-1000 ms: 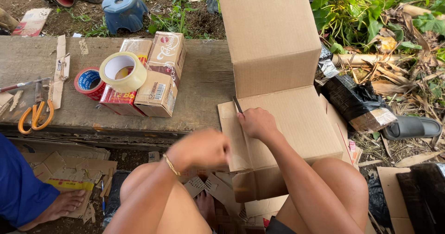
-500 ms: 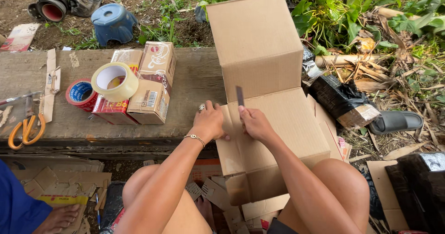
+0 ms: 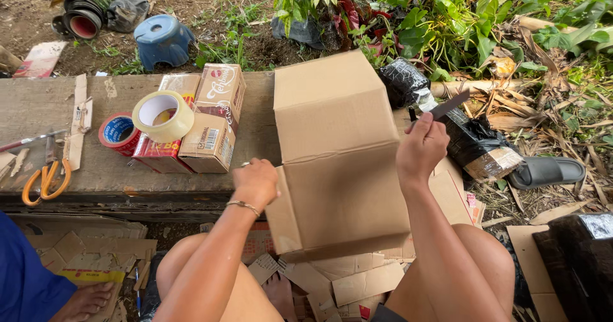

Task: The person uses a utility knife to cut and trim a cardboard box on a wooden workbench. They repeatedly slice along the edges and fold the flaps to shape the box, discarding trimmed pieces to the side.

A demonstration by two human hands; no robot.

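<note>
Counter (image 3: 38,114): a long, worn wooden plank that runs across the top left, with dirt and green plants behind it.
Cardboard box (image 3: 338,162): big and brown, in the middle, leaning from the person's lap up onto the counter edge. One flap sticks up at the top.
Left arm: it reaches forward from the bottom, with a thin bracelet at the wrist.
Left hand (image 3: 255,183): curled and pressed on the left edge of the cardboard box, holding it steady.
Right arm: bent up, with the wrist raised beside the box.
Right hand (image 3: 421,148): lifted off the box, fingers closed tight around a knife handle.
Knife (image 3: 447,106): a dark blade that points up and to the right, away from the box.
Small cartons (image 3: 204,118): a few lie on the counter, left of the box.
Tape roll (image 3: 163,116): pale, leaning on the small cartons.
Red tape roll (image 3: 118,134): just left of the pale one.
Orange scissors (image 3: 45,178): at the counter's left end.
</note>
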